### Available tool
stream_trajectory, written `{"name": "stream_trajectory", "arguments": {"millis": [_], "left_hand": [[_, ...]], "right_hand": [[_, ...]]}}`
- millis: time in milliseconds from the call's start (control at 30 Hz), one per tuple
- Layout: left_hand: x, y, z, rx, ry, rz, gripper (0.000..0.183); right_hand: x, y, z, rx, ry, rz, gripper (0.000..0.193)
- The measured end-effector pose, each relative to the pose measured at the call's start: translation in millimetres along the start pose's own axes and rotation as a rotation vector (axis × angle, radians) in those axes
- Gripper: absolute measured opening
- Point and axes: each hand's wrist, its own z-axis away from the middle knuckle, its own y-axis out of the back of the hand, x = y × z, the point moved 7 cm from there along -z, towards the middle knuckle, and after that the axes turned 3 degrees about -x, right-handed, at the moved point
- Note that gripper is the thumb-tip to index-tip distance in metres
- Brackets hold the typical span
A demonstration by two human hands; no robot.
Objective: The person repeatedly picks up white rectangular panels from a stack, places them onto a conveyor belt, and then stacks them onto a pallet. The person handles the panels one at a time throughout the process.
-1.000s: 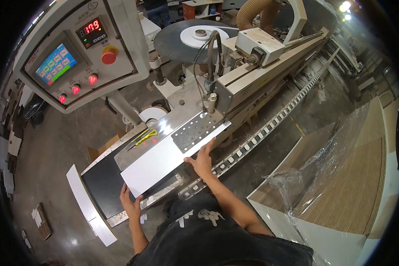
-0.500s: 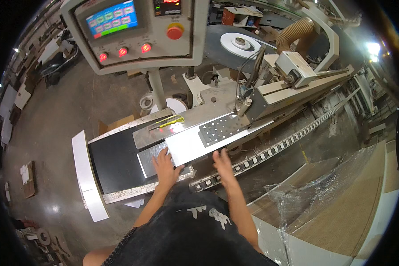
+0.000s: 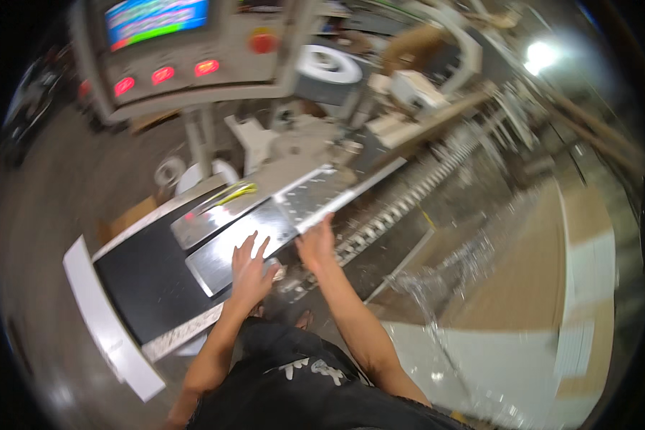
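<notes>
My left hand (image 3: 249,274) lies over the shiny metal plate (image 3: 218,259) at the front of the machine, fingers spread, holding nothing. The white panel (image 3: 351,193) has slid along under the perforated metal plate (image 3: 309,198), its near edge showing as a bright strip. Against the near end of that edge rests my right hand (image 3: 317,245), fingers stretched out and slightly blurred. A yellow-handled utility knife (image 3: 239,193) lies on the raised metal guide (image 3: 193,228) behind my left hand.
A control panel (image 3: 193,72) with a lit screen stands at upper left. Black bed (image 3: 143,272) and a white strip (image 3: 107,315) are at left. A toothed conveyor chain (image 3: 394,222) runs to the far right. Cardboard-topped stack (image 3: 509,287) with plastic wrap stands at right.
The white panel has moved away to the right, uncovering more of the metal plate. My right hand has come onto its edge. The view has shifted.
</notes>
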Motion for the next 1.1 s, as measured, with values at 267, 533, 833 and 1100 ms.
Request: {"name": "stream_trajectory", "arguments": {"millis": [267, 533, 833, 1100], "left_hand": [[231.1, -27.9, -7.3, -0.169, -0.538, 0.325, 0.061], [504.6, -22.6, 80.9, -0.109, -1.188, 0.202, 0.052], [795.7, -62.3, 151.9, 0.276, -1.550, 0.359, 0.051], [832.7, -71.3, 166.1, 0.411, -1.436, 0.278, 0.041]], "right_hand": [[-35.6, 165.6, 64.1, -0.042, 0.178, -0.024, 0.097], [-10.8, 264.5, 336.6, 0.123, 0.153, -0.012, 0.089], [-19.2, 331.2, 470.2, 0.334, 0.349, -0.027, 0.091], [-14.2, 340.8, 497.0, 0.395, 0.401, -0.072, 0.089]]}}
